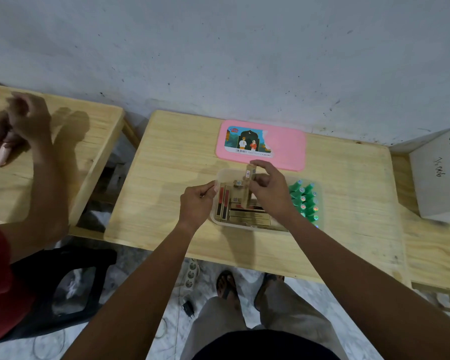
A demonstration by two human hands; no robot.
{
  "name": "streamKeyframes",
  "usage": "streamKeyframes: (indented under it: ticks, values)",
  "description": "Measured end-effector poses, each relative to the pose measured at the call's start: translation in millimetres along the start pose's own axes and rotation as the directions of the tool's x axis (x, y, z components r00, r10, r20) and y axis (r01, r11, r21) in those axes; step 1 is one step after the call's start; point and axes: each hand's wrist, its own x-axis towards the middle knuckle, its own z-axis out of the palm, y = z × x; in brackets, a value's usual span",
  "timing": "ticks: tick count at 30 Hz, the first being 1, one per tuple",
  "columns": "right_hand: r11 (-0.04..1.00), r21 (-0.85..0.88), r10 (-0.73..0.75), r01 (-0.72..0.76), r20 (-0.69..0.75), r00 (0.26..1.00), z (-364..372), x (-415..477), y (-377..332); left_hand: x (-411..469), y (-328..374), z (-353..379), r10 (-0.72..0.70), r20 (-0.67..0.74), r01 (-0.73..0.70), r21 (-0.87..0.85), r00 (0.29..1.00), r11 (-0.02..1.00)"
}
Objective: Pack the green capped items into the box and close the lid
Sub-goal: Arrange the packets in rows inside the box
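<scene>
two hands work over the clear plastic box [268, 228] on the wooden table [166, 203]: the left hand [196, 202] is curled shut, pinching the box's left rim, probably to steady it, while the right hand [269, 189] grips a tall gold carton [247, 188] upright among the flat gold cartons [247, 216], seemingly making room. the green capped items [305, 201] stand in rows in the box's right part, already packed by the look of it. the pink lid [283, 144] lies flat on the table just behind the box, close for closing later
</scene>
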Motion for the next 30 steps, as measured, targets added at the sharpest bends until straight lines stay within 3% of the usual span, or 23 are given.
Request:
streamKeyframes:
  ticks: [3, 9, 11, 13, 15, 18, 22, 24, 26, 27, 28, 30]
  values:
    - [0.949, 0.243, 0.191, -0.202, 0.065, 0.979, 1.7, -4.2, 1.8, -1.6, 1.9, 0.5, -0.001, 0.008, 0.001, 0.013, 1.000, 1.000]
    - [0.923, 0.293, 0.210, -0.249, 0.159, 0.965, 1.9, -5.7, 4.9, -4.0, 9.4, 1.1, -0.022, -0.007, 0.022, 0.041, 1.000, 0.999]
    - [0.930, 0.267, 0.222, -0.254, 0.144, 0.964, 2.3, -5.3, 3.1, -8.0, 12.4, 1.2, 0.063, -0.077, -0.047, 0.200, 0.995, 0.979]
    - [0.937, 0.225, 0.248, -0.266, 0.105, 0.963, 2.2, -2.0, 3.6, -16.4, 19.8, 3.2, 0.320, -0.107, -0.244, 0.439, 0.941, 0.865]
    - [0.927, 0.224, 0.293, -0.300, 0.067, 0.954, 1.0, 1.8, 3.3, -24.6, 30.5, 9.4, 0.515, 0.028, -0.447, 0.538, 0.857, 0.715]
    - [0.901, 0.225, 0.363, -0.370, 0.075, 0.929, 1.6, 4.7, 1.0, -30.5, 40.6, 21.5, 0.449, 0.263, -0.508, 0.609, 0.854, 0.609]
    - [0.904, 0.197, 0.370, -0.379, 0.081, 0.925, 0.6, 10.4, -0.8, -20.1, 39.8, 24.8, 0.247, 0.202, -0.318, 0.550, 0.948, 0.772]
    - [0.956, -0.178, 0.241, -0.235, 0.012, 0.971, -6.5, 12.9, 5.1, -13.7, 40.4, 23.3, 0.175, 0.146, -0.225, 0.491, 0.974, 0.842]
    - [0.770, -0.638, 0.082, 0.001, 0.100, 0.992, -13.1, 10.4, 12.5, -8.8, 45.7, 16.4, -0.007, 0.148, -0.032, 0.261, 0.989, 0.965]
    - [0.647, -0.756, 0.056, 0.095, 0.172, 0.983, -15.0, 8.5, 16.3, -7.8, 49.7, 11.9, -0.121, 0.227, 0.109, 0.067, 0.966, 0.992]
    - [0.551, -0.820, 0.060, 0.157, 0.227, 0.972, -15.8, 6.7, 19.0, -8.6, 54.9, 6.6, -0.193, 0.339, 0.241, -0.105, 0.921, 0.965]
    - [0.423, -0.878, 0.083, 0.225, 0.285, 0.955, -15.6, 4.5, 20.5, -9.4, 61.9, -2.7, -0.221, 0.496, 0.380, -0.248, 0.840, 0.891]
